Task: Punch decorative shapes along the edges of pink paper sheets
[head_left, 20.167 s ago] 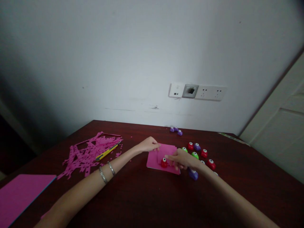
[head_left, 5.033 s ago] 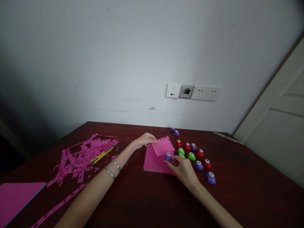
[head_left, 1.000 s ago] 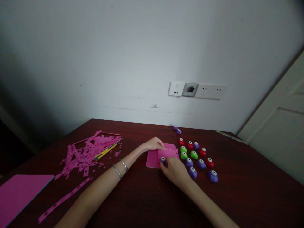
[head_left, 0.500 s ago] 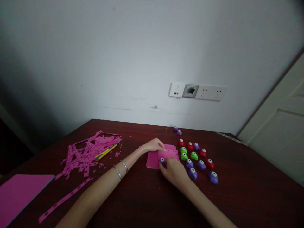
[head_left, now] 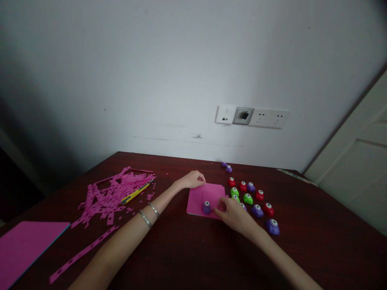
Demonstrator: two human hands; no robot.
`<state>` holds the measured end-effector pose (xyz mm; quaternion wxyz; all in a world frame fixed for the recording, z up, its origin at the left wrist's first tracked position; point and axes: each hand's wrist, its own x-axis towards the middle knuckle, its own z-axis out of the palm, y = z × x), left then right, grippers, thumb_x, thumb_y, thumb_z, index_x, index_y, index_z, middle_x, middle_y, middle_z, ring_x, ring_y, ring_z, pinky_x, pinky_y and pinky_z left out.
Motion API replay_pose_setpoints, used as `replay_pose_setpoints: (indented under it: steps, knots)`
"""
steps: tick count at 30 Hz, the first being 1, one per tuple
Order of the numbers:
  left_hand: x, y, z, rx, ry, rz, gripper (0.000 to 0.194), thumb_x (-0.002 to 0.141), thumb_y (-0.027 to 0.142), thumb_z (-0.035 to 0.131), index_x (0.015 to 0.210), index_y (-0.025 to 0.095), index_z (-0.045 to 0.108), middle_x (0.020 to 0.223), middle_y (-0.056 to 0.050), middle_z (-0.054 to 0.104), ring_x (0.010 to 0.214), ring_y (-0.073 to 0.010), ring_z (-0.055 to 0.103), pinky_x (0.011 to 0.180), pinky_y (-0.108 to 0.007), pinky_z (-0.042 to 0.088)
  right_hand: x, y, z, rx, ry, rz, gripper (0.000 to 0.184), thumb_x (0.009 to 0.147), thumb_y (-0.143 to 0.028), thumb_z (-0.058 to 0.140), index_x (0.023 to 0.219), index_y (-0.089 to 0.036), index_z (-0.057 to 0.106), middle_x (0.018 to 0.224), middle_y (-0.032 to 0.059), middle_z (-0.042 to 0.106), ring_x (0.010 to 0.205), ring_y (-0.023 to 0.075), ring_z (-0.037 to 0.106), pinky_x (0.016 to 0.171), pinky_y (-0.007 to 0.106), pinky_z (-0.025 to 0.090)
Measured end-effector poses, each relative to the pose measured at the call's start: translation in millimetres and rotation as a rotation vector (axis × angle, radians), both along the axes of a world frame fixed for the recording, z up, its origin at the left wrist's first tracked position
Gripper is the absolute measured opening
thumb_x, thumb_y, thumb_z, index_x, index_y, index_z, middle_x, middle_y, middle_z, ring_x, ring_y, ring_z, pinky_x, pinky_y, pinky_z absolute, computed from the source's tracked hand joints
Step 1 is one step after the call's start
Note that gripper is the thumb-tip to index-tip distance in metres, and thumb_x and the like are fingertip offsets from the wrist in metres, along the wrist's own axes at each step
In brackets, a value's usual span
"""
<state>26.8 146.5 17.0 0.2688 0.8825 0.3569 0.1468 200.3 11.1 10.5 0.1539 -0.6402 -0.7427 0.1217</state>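
Note:
A small stack of pink paper (head_left: 197, 201) lies on the dark wooden table, with a smaller pink sheet faintly outlined on top. On its front part stands a purple paper punch (head_left: 207, 208) with a white round button. My left hand (head_left: 192, 179) is at the stack's far left corner, fingers curled and tips close together, nothing visible in them. To the right of the punch, my right hand (head_left: 232, 212) reaches over the stack's right edge. Its thumb and index finger are apart, close to the punch but not around it.
Several red punches (head_left: 259, 195), green punches (head_left: 248, 198) and purple punches (head_left: 273, 226) stand at the right. Punched pink strips (head_left: 111, 197) and a yellow cutter knife (head_left: 136, 192) lie left. A large pink sheet (head_left: 30, 245) is at the left front. Behind is a wall with sockets (head_left: 269, 118).
My right hand has let go of the purple punch and moved right. My left hand has drawn back off the paper to the left. The small sheet's row of holes no longer shows.

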Motion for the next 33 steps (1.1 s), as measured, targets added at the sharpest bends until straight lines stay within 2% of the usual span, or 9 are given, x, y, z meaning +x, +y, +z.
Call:
replay_pose_setpoints:
  steps: [1,4,8,16,26,33]
  knots:
    - [-1,0,-1.3,0.002,0.004,-0.019,0.025,0.075,0.021,0.050,0.089,0.013,0.069,0.082,-0.006,0.069,0.071,-0.0140,0.060,0.060,-0.021,0.041,3,1,1.3,0.000,0.024,0.016,0.016,0.074,-0.030,0.055,0.080,-0.016,0.060,0.071,0.0056,0.063,0.066,0.0166,0.057,0.054,0.023,0.033]
    - [0,-1,-6.9,0.002,0.027,-0.073,0.026,0.073,0.016,0.051,0.092,0.013,0.069,0.084,-0.005,0.070,0.073,-0.0133,0.061,0.064,-0.021,0.041,7,5,5.8,-0.020,0.069,0.083,0.029,0.070,-0.022,0.057,0.097,-0.017,0.060,0.077,0.0048,0.064,0.068,0.0161,0.057,0.056,0.023,0.035]
    - [5,-1,-9.7,-0.012,0.055,-0.087,0.021,0.073,0.015,0.053,0.086,0.012,0.069,0.078,-0.004,0.069,0.068,-0.0121,0.059,0.062,-0.020,0.040,6,8,10.7,-0.048,0.081,0.165,0.038,0.067,-0.020,0.058,0.105,-0.017,0.058,0.085,0.0045,0.063,0.073,0.0163,0.056,0.062,0.024,0.037]
    - [13,2,-8.2,-0.067,0.084,-0.047,0.019,0.070,0.016,0.052,0.077,0.012,0.069,0.069,-0.003,0.067,0.061,-0.0111,0.056,0.057,-0.020,0.038,1,12,5.8,-0.078,0.066,0.210,0.023,0.068,-0.022,0.061,0.091,-0.019,0.059,0.083,0.0024,0.061,0.072,0.0152,0.054,0.059,0.023,0.035]
    - [13,-3,-2.4,-0.119,0.098,-0.046,0.018,0.071,0.019,0.052,0.070,0.011,0.068,0.055,0.000,0.059,0.052,-0.0090,0.049,0.053,-0.021,0.034,0,19,-0.2,-0.081,0.070,0.214,0.018,0.067,-0.026,0.061,0.084,-0.019,0.058,0.078,0.0006,0.060,0.067,0.0139,0.053,0.056,0.023,0.033]
    - [11,-4,-2.8,-0.126,0.110,-0.056,0.018,0.071,0.021,0.051,0.067,0.011,0.066,0.055,-0.001,0.059,0.052,-0.0094,0.048,0.053,-0.023,0.034,-1,18,0.6,-0.077,0.076,0.228,0.015,0.070,-0.029,0.059,0.082,-0.019,0.058,0.078,0.0012,0.060,0.069,0.0141,0.054,0.057,0.023,0.034]
